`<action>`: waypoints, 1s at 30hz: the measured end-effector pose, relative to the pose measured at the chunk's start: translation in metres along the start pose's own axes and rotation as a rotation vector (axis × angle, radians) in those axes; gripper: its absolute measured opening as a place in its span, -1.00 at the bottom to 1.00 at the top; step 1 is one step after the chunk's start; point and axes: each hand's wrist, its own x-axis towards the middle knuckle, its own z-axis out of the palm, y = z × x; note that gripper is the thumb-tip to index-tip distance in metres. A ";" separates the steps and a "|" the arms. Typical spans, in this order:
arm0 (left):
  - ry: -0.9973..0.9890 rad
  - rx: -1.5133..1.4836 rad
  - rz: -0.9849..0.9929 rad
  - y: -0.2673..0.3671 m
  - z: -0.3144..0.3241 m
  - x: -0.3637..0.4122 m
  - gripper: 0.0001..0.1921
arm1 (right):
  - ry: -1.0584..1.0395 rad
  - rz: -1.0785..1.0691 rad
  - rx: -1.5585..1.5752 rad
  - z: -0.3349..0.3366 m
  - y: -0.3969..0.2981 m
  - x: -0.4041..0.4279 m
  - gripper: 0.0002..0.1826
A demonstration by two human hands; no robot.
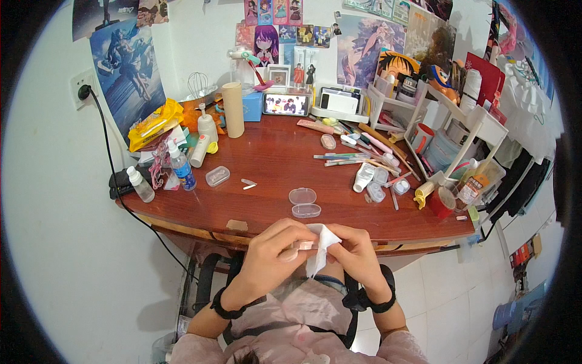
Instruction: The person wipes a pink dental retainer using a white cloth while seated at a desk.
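Observation:
Both hands are raised close together between my lap and the desk's front edge. My left hand (277,255) has its fingers closed on a small pale pinkish object (303,245), too small and partly covered to name. In my right hand (357,252) is a white tissue or wipe (323,245), pinched between thumb and fingers and hanging down beside the small object. Beyond the hands, an open clear plastic case (306,210) lies on the red-brown wooden desk (268,168). A second clear case (218,176), with something inside, lies farther left.
Spray bottles (182,168) stand at the desk's left. Pens and brushes (345,158), a white tube (364,177) and small clear cases (375,191) lie to the right, near a white shelf rack (473,132). A phone (286,104) stands at the back. A black cable (105,132) hangs at left.

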 end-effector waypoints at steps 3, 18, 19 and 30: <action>-0.010 0.042 0.089 -0.003 0.000 0.001 -0.73 | -0.032 0.081 -0.002 -0.002 -0.001 -0.001 -0.71; -0.059 -0.011 0.059 0.006 0.003 0.003 -0.58 | -0.076 0.062 0.022 -0.004 0.001 -0.001 -0.74; -0.099 -0.013 0.074 0.007 0.000 0.004 -0.55 | -0.040 0.005 0.024 -0.004 0.004 0.000 -0.74; -0.119 -0.092 -0.058 0.001 -0.001 0.002 -0.54 | -0.051 0.123 -0.002 -0.001 0.000 -0.001 -0.77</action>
